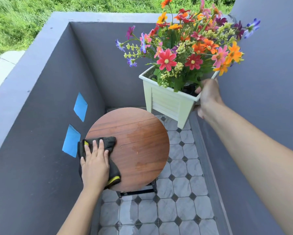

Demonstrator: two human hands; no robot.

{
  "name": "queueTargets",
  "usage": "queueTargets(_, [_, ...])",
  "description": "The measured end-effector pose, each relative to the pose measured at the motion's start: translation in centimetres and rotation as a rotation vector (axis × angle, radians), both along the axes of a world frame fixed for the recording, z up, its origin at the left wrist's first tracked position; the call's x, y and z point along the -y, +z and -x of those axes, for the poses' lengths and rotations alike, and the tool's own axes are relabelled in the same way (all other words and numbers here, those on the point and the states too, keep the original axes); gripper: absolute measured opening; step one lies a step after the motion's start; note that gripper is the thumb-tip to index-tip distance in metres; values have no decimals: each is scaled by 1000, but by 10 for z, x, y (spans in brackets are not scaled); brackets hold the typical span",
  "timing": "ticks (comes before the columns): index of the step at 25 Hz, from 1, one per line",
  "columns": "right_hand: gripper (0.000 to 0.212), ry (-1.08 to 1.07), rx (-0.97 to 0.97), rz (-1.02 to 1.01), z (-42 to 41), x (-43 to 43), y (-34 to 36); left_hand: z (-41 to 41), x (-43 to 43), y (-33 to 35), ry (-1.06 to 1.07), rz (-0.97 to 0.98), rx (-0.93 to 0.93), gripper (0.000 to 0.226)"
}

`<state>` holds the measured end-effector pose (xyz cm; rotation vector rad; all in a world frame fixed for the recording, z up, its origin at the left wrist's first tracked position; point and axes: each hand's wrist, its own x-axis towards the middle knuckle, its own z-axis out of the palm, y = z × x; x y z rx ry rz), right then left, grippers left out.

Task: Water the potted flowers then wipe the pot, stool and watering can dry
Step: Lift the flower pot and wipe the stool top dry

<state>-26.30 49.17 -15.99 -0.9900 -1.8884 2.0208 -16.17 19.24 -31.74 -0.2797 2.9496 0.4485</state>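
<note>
The left hand (95, 164) is pressing a dark cloth (108, 143), fingers straight, onto the left edge of the wet-patched round stool (139, 146), while beyond it the right hand (208, 97) is gripping the rim of the white pot (166, 100), holding its flowers (190, 44) lifted above the tiled floor (176, 192).

Count was pretty short: one round wooden stool (139, 146), one white flower pot (166, 102), one dark cloth (106, 142) with yellow edging, two blue squares (80, 106) on the wall, the second (71, 140) lower down. Two hands: left hand (95, 165), right hand (208, 97). Too many blooms to count.
</note>
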Motion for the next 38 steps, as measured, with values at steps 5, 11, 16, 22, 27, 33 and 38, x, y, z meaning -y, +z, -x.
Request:
queueTargets(5, [51,11,-15,-12,2,-10,-4,54,-6,0,126,3,-52,51])
queueTargets(11, [38,13,-3,-8,4,-21,-7,123,-42,0,39,-5,-70,51])
queueTargets(16, [37,6,-20,-21,7,-29,-8,144,-86,2,-256,29,-62,50])
queueTargets(22, [42,4,-7,-23,4,-30,-3,111,-129,8,-709,29,-36,49])
queueTargets(27, [43,10,-3,-8,-2,-19,4,64,-128,15,-938,19,7,49])
queueTargets(33, [46,36,18,-7,-8,0,6,14,-93,16,-1176,57,18,58])
queueTargets(38, [31,76,57,47,-16,21,6,-26,-45,4,-1295,99,-169,46])
